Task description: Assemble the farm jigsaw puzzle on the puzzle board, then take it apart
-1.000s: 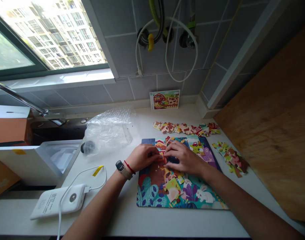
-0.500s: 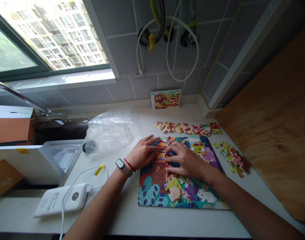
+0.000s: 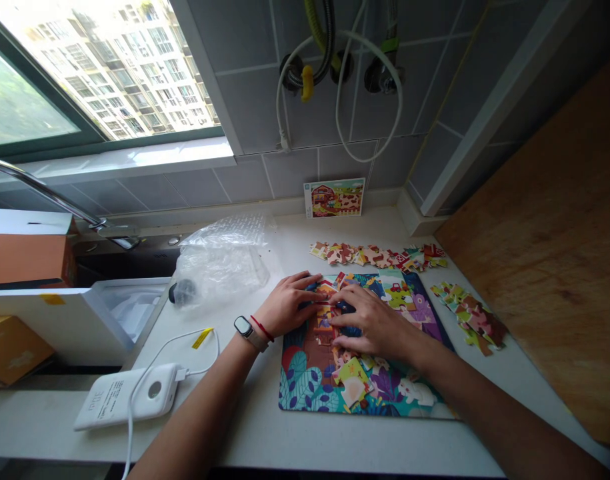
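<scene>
A colourful puzzle board [image 3: 307,387] lies on the counter with a partly assembled picture on it. My left hand [image 3: 287,303] rests at the board's upper left, fingers stretched over the red and yellow barn pieces [image 3: 325,317]. From the right, my right hand [image 3: 367,320] reaches over the same pieces. Its fingers are bent but spread, tips touching the pieces; what lies beneath the palm is hidden. Below it, a loose yellow-green puzzle piece [image 3: 353,381] with a chick lies on other pieces. A watch and red cord circle my left wrist.
Loose puzzle pieces lie in a row [image 3: 375,257] behind the board and in a pile [image 3: 472,317] to its right. A picture card [image 3: 335,199] leans on the wall. Leftward are a plastic bag [image 3: 225,260], a white power bank [image 3: 127,395] with cable, and a sink.
The camera view has shifted slightly. Both hands stay in nearly the same place on the barn pieces, with only slight finger movement.
</scene>
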Available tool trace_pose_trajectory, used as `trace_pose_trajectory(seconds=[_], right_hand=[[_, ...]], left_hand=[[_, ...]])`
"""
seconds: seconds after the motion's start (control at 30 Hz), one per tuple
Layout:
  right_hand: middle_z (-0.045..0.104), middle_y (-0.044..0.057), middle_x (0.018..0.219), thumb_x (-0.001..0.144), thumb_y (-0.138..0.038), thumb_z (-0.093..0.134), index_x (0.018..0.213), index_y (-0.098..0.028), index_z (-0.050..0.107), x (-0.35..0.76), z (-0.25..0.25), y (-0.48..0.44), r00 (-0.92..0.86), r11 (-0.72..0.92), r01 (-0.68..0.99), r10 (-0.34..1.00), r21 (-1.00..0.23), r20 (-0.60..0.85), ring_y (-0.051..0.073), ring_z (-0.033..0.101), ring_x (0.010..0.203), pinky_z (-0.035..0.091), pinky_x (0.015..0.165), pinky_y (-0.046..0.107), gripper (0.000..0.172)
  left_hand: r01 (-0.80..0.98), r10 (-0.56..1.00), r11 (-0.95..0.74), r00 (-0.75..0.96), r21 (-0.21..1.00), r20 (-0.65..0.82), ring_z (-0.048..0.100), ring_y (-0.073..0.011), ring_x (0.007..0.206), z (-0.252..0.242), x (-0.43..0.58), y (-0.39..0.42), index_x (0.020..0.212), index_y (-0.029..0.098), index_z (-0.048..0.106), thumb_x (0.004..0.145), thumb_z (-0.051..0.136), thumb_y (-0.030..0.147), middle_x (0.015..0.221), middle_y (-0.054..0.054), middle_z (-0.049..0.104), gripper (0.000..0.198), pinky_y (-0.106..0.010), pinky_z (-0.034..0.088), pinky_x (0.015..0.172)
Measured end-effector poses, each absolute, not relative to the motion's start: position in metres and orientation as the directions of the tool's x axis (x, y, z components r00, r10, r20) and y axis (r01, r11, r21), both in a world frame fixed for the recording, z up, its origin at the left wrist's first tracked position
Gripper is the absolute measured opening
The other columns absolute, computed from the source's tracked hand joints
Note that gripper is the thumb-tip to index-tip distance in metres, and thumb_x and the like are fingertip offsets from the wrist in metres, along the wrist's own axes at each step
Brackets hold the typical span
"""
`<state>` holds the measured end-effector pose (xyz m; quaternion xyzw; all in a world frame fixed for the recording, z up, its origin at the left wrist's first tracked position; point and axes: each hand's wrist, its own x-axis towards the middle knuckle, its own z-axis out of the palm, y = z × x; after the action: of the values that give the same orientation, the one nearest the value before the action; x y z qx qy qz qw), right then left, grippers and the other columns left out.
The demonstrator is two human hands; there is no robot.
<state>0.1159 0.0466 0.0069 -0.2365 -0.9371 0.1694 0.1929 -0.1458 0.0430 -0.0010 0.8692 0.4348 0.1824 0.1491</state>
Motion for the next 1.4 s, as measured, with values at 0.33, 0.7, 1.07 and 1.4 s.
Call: trace_pose_trajectory(seconds=[0.33,0.7,1.07,1.4], right_hand=[[0.067,0.014,0.137,0.083,-0.038,0.090,0.107,-0.025,0.083,0.114,0.005,0.045,-0.808,0.833,0.392,0.515,-0.391,0.287,0.038,0.057,0.132,0.048,0.115,0.064,0.029],[0.071,0.012,0.124,0.095,-0.034,0.078,0.116,-0.025,0.080,0.112,0.009,0.046,-0.731,0.773,0.408,0.595,-0.486,0.334,0.033,0.064,0.120,0.054,0.109,0.057,0.024],[0.075,0.008,0.102,0.103,-0.035,0.059,0.104,-0.024,0.080,0.119,0.004,0.065,-0.266,0.504,0.458,0.864,-0.732,0.428,0.027,0.071,0.101,0.058,0.093,0.043,0.024],[0.075,0.012,0.119,0.100,-0.033,0.060,0.120,-0.023,0.076,0.126,-0.008,0.074,-0.289,0.510,0.597,0.857,-0.619,0.427,0.032,0.066,0.118,0.054,0.107,0.052,0.028]], left_hand=[[0.694,0.804,-0.589,0.554,0.414,0.215,0.059,-0.0340,0.141,-0.002,-0.146,0.043,0.122,0.032,0.081,0.102,0.068,0.037,0.151,-0.006,0.065,0.024,-0.056,0.053,0.114],[0.684,0.809,-0.580,0.544,0.441,0.220,0.058,-0.0347,0.141,-0.003,-0.145,0.043,0.122,0.032,0.081,0.102,0.069,0.037,0.151,-0.008,0.065,0.024,-0.059,0.052,0.114],[0.683,0.809,-0.581,0.545,0.441,0.221,0.063,-0.0307,0.133,-0.002,-0.147,0.044,0.128,0.027,0.075,0.103,0.063,0.026,0.145,-0.010,0.067,0.028,-0.054,0.053,0.114],[0.736,0.838,-0.518,0.540,0.435,0.085,0.037,-0.0446,0.155,0.002,-0.143,0.038,0.151,0.028,0.058,0.090,0.075,0.066,0.166,-0.013,0.047,0.074,-0.065,0.039,0.123]])
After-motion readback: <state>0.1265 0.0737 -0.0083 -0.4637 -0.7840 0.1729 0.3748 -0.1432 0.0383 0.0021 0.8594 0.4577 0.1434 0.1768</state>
